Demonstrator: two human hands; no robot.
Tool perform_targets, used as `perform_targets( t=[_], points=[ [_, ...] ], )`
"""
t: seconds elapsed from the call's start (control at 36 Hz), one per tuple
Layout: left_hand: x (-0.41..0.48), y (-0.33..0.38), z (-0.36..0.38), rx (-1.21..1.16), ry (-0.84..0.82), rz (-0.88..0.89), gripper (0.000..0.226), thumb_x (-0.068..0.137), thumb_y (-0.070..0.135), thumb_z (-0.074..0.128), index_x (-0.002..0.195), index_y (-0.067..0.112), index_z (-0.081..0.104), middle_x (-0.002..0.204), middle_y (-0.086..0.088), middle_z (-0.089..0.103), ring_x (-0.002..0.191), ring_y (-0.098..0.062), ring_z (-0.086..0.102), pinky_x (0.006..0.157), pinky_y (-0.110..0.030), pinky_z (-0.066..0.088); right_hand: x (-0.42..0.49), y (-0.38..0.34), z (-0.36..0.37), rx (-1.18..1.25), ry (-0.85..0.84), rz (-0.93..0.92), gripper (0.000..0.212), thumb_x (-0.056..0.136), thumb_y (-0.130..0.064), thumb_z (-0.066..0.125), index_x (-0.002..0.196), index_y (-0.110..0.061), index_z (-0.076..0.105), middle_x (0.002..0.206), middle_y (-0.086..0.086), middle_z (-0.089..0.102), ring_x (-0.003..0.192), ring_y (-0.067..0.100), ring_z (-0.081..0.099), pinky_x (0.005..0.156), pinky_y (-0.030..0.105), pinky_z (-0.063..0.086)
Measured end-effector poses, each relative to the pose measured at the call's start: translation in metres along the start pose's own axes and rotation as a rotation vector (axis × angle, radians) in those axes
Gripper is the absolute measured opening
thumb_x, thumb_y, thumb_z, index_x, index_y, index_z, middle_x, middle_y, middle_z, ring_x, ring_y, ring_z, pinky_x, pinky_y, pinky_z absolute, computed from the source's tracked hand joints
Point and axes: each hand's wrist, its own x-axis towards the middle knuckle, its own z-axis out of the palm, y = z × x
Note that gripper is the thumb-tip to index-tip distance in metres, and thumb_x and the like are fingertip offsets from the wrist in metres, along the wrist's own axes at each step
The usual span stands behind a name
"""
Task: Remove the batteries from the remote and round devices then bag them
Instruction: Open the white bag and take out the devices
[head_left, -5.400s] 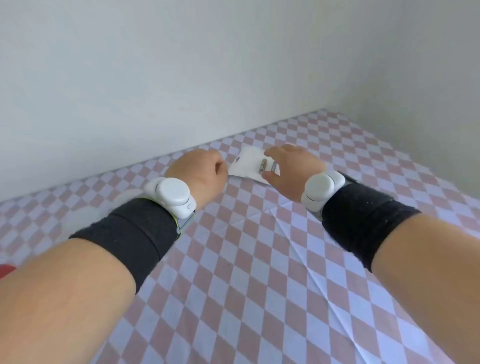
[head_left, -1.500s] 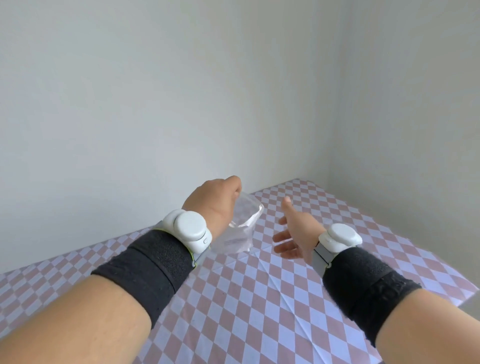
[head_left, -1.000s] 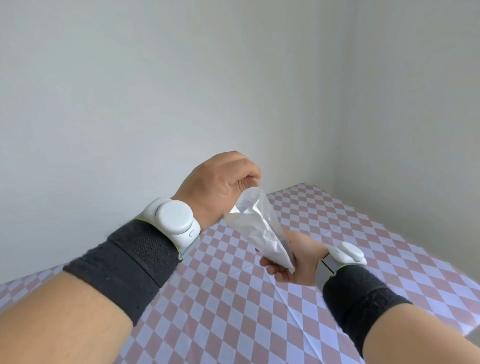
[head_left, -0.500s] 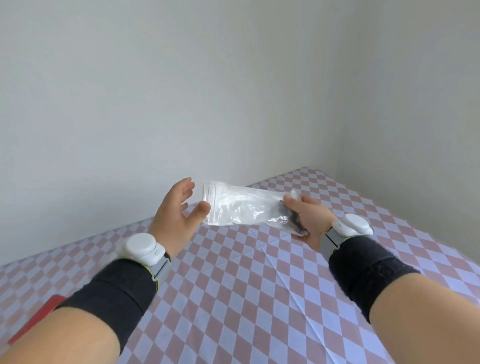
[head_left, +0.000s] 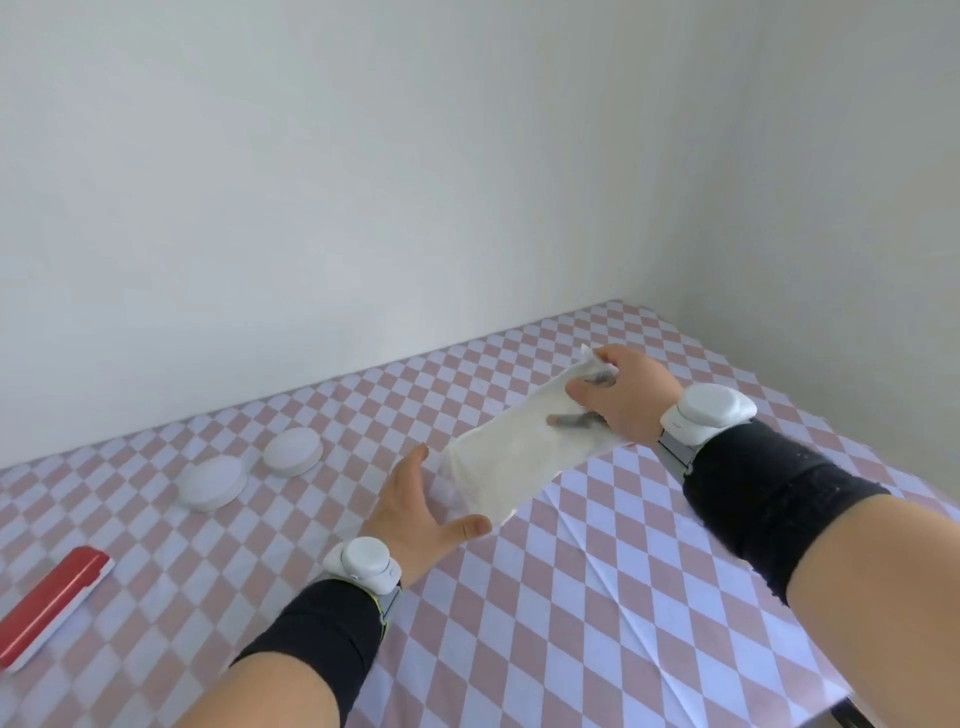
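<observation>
While the checkered table (head_left: 597, 597) spreads below, the clear bag (head_left: 514, 462) hangs above it, one end gripped by the right hand (head_left: 623, 400); the left hand (head_left: 415, 514), fingers spread, sits at the other end; the red remote (head_left: 52, 603) and round devices (head_left: 213, 483) lie left; batteries (head_left: 576, 420) show inside the bag.

The red remote (head_left: 52, 605) runs off the left edge; batteries (head_left: 574, 420) inside the bag (head_left: 514, 467) are blurred smudges, uncountable.
</observation>
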Motion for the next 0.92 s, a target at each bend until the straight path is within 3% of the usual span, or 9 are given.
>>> perform_targets(
  t=[0.08,0.19,0.25,0.33,0.39,0.5,0.58,0.81,0.92],
  points=[
    [-0.002,-0.004,0.007,0.101,-0.029,0.027,0.147,0.044,0.097,0.061,0.159,0.022,0.008,0.163,0.003,0.025,0.147,-0.018,0.03,0.116,-0.041,0.036,-0.001,-0.006,0.003,-0.069,-0.004,-0.039,0.064,0.087,-0.039,0.065,0.145,-0.029,0.039,0.092,-0.006,0.065,0.075,0.015,0.066,0.061,0.033,0.057],
    [-0.001,-0.005,0.009,0.154,-0.048,0.043,0.136,0.058,0.082,0.074,0.159,0.017,0.01,0.161,-0.001,0.028,0.146,-0.021,0.031,0.116,-0.038,0.034,-0.007,-0.021,0.008,-0.218,0.034,-0.123,0.06,0.092,-0.046,0.058,0.146,-0.031,0.038,0.094,-0.007,0.061,0.066,0.012,0.059,0.05,0.026,0.043],
    [-0.001,-0.003,0.01,0.177,-0.035,0.088,0.123,0.058,0.078,0.077,0.152,0.018,0.025,0.143,0.002,0.043,0.134,-0.02,0.042,0.107,-0.033,0.04,-0.009,-0.028,0.007,-0.244,0.038,-0.157,0.058,0.093,-0.047,0.057,0.145,-0.031,0.038,0.096,-0.006,0.061,0.067,0.013,0.06,0.051,0.026,0.042],
    [-0.002,-0.004,0.008,0.194,-0.013,0.119,0.108,0.057,0.079,0.077,0.139,0.022,0.035,0.123,0.006,0.049,0.12,-0.017,0.049,0.096,-0.031,0.044,-0.014,-0.042,0.006,-0.291,0.039,-0.224,0.057,0.093,-0.049,0.056,0.145,-0.031,0.039,0.119,-0.003,0.061,0.081,0.018,0.059,0.059,0.028,0.043],
    [-0.002,-0.006,0.008,0.194,-0.018,0.12,0.112,0.057,0.08,0.076,0.142,0.02,0.035,0.131,0.004,0.049,0.124,-0.018,0.048,0.099,-0.033,0.044,-0.018,-0.051,0.003,-0.318,0.038,-0.272,0.055,0.094,-0.048,0.056,0.144,-0.031,0.039,0.124,-0.003,0.061,0.085,0.019,0.059,0.064,0.03,0.044],
    [-0.003,-0.006,0.01,0.192,-0.032,0.123,0.119,0.066,0.074,0.076,0.155,0.016,0.022,0.146,0.001,0.04,0.135,-0.019,0.041,0.106,-0.028,0.036,-0.025,-0.068,0.0,-0.353,0.04,-0.324,0.051,0.093,-0.049,0.056,0.14,-0.035,0.041,0.094,-0.005,0.062,0.072,0.015,0.061,0.057,0.028,0.046],
    [-0.003,-0.006,0.01,0.195,-0.022,0.133,0.118,0.072,0.073,0.072,0.158,0.015,0.014,0.154,-0.001,0.034,0.141,-0.019,0.036,0.109,-0.028,0.034,-0.032,-0.08,-0.005,-0.386,0.055,-0.352,0.046,0.093,-0.049,0.055,0.136,-0.038,0.041,0.084,-0.009,0.056,0.068,0.017,0.061,0.058,0.03,0.05],
    [0.004,-0.015,0.014,0.202,-0.009,0.148,0.118,0.061,0.095,0.05,0.152,0.023,0.028,0.149,0.004,0.043,0.141,-0.022,0.038,0.111,-0.041,0.04,-0.033,-0.089,-0.018,-0.35,0.186,-0.392,0.045,0.093,-0.049,0.055,0.135,-0.036,0.043,0.097,-0.001,0.062,0.079,0.024,0.062,0.071,0.039,0.055],
    [0.006,-0.018,0.016,0.16,-0.024,0.115,0.105,0.074,0.08,0.052,0.156,0.021,0.022,0.157,0.0,0.037,0.145,-0.022,0.032,0.117,-0.042,0.033,-0.017,-0.073,-0.018,-0.13,0.342,-0.282,0.047,0.093,-0.045,0.055,0.135,-0.028,0.046,0.101,-0.003,0.057,0.085,0.024,0.058,0.069,0.032,0.045]
  ],
)
